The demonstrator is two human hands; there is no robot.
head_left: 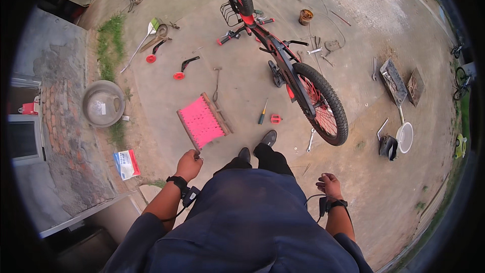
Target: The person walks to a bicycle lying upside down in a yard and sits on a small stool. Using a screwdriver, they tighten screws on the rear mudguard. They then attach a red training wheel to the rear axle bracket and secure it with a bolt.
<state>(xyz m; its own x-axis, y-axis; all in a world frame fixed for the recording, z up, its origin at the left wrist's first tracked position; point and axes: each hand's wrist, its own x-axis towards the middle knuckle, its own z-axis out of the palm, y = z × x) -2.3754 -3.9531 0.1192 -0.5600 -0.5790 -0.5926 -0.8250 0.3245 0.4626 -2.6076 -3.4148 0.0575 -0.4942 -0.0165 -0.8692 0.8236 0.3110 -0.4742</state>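
Observation:
My left hand (189, 166) is closed, with its fingers curled, beside the near end of a low folding stool (203, 121) with a pink woven seat and wooden bars. A small dark bit shows at its fingertips; whether it is the stool's end cannot be made out. Out to the right, my right hand (330, 186) hangs loosely bent, fingers slightly apart, nothing visible in it. Ahead of me a black and red bicycle (283, 55) stands upside down on its saddle (276, 74) and handlebar (232, 36). Its near wheel (323, 105) lies between my feet and the right side.
Near my shoes lie a screwdriver (263, 111), a red pedal (276, 119) and a wrench (310, 140). Two training wheels (179, 76) and a metal basin (103, 103) are to the left. A tool tray (393, 81), white strainer (404, 137) and rusty can (305, 17) are rightward.

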